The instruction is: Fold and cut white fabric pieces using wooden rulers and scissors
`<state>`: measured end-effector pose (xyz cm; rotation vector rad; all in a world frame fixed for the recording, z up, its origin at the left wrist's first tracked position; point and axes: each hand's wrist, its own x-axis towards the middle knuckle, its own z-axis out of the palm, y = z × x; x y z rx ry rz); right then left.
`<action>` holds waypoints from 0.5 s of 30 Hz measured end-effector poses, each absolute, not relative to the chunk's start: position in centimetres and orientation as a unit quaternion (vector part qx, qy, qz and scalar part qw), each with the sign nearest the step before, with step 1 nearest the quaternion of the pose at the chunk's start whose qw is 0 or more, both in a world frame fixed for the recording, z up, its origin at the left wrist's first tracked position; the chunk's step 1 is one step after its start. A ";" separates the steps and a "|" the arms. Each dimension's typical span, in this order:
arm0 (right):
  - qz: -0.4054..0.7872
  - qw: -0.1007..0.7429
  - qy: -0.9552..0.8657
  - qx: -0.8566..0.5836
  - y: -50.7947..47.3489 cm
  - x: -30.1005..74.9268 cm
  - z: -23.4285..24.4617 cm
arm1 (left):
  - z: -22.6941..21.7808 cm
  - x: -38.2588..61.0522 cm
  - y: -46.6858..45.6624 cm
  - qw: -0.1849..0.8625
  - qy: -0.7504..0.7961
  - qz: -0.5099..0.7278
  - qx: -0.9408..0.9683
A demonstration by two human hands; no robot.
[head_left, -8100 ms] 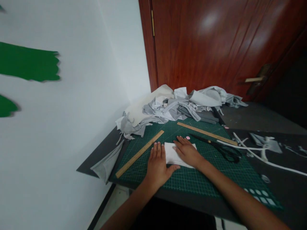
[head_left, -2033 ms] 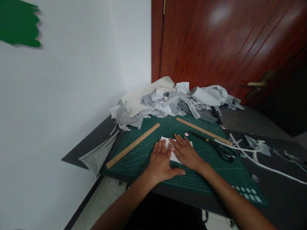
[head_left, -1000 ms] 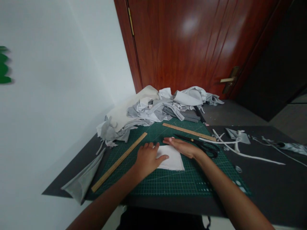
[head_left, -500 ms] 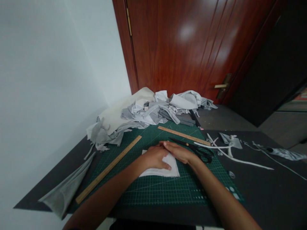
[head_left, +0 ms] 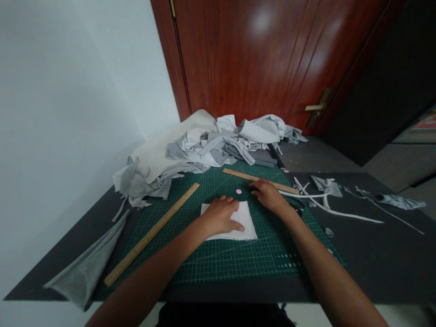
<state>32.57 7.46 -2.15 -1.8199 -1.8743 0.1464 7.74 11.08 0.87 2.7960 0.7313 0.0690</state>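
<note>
A small white cloth square point(head_left: 247, 225), seemingly layered at its edge, lies on the green cutting mat point(head_left: 218, 268). My left hand point(head_left: 223, 215) rests flat on it, thumb spread to the right, holding nothing. My right hand point(head_left: 268, 194) is above and right of the cloth, fingers curled down over the blade part of black scissors point(head_left: 297, 206). It hides most of the scissors; a loop of the handles shows behind the wrist. A small pink piece point(head_left: 239, 191) lies on the mat between the hands.
Wooden rulers lie left point(head_left: 153, 234) and behind point(head_left: 238, 174) the hands. A heap of grey and white fabric scraps point(head_left: 211, 145) fills the back. White strips point(head_left: 354, 218) lie at right, and a grey cloth point(head_left: 88, 268) hangs over the table's left front edge.
My right hand has left the cloth and moved right, onto the scissors. The pink piece now shows. My left hand stays on the cloth. The view has tilted slightly downward.
</note>
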 end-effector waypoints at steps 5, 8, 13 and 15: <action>0.069 0.199 -0.656 -0.725 6.1 35.1 -1.6 | 1.4 7.5 10.4 0.130 0.248 0.003 0.960; 0.031 0.175 -0.614 -0.769 5.0 36.5 -1.6 | 1.6 7.4 9.9 0.126 0.244 -0.003 0.962; -0.060 0.208 -0.621 -0.754 4.8 33.1 -0.2 | 1.7 7.3 9.2 0.113 0.239 0.004 0.965; 0.057 0.289 -0.682 -0.669 4.8 30.3 0.7 | 1.5 7.3 9.2 0.112 0.238 0.007 0.965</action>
